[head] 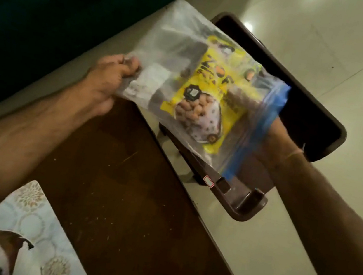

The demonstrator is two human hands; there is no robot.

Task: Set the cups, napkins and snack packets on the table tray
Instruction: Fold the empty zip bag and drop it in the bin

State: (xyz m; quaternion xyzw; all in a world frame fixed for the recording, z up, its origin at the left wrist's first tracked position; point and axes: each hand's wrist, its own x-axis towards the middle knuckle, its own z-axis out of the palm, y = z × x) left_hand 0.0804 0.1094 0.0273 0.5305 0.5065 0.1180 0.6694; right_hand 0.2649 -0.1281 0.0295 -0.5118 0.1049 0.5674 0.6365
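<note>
Both hands are holding a clear zip bag (187,67) in the air above the far edge of the table (130,200) and a dark chair (310,115) beyond it. The left hand (109,78) is pinching the bag's closed bottom end, fingers curled tight. The right hand (273,137) is reaching inside the blue-zippered mouth, its grip hidden. A yellow snack packet (209,89) is lying inside the bag.

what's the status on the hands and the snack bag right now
Left hand grips the closed end of the clear zip bag. Right hand reaches into its blue-zip mouth. Yellow snack packet inside. Bag held above the dark tray; nothing set down.
</note>
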